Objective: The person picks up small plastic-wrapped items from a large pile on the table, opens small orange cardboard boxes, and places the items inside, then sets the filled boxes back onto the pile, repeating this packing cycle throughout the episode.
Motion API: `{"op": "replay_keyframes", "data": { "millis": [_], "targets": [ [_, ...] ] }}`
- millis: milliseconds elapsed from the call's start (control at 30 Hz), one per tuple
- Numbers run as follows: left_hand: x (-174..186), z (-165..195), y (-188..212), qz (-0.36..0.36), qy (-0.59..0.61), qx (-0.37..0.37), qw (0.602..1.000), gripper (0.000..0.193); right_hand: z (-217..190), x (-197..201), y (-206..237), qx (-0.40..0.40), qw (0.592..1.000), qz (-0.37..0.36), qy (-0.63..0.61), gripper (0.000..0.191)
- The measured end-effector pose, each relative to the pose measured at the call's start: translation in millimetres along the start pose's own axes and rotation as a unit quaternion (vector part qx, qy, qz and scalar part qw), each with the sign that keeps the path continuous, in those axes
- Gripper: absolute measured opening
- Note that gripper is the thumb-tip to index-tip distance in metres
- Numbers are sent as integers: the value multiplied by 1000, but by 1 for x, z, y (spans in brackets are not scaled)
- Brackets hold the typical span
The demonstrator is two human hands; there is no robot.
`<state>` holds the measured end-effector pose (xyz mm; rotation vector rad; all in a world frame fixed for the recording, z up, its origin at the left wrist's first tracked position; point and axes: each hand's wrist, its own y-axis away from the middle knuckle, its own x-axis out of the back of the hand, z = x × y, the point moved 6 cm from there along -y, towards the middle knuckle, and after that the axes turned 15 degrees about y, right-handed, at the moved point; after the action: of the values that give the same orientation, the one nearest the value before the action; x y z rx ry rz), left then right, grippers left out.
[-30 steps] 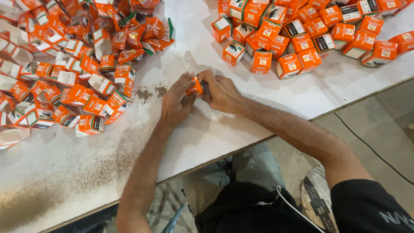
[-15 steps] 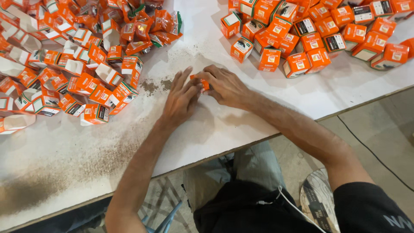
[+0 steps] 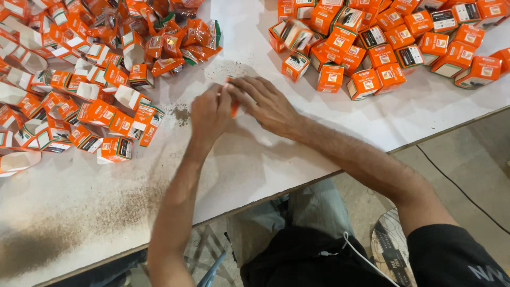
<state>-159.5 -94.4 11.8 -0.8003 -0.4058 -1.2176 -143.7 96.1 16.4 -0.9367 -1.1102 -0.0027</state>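
Between the two carton heaps on the bench [image 3: 319,159], left hand [image 3: 210,114] and right hand [image 3: 265,103] pinch one small orange carton [image 3: 234,108]; loose grip could crush its flaps.

A white table [image 3: 265,165] bears open orange cartons [image 3: 79,101] left, closed orange boxes [image 3: 382,42] right, and perhaps dark dust [image 3: 180,112].

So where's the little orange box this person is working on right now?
The small orange box sits between the left hand and right hand, near the middle of the white table, between the open boxes and closed boxes.
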Motion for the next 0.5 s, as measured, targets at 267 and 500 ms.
{"op": "replay_keyframes", "data": {
  "millis": [267,500],
  "targets": [
    [0,1,-92,92,-237,-180,950,46,36,-18,5,-148,935,-75,-315,76],
    [-4,-21,-65,40,-225,-137,964,58,32,-20,4,-106,953,-63,-278,65]
  ]
}}
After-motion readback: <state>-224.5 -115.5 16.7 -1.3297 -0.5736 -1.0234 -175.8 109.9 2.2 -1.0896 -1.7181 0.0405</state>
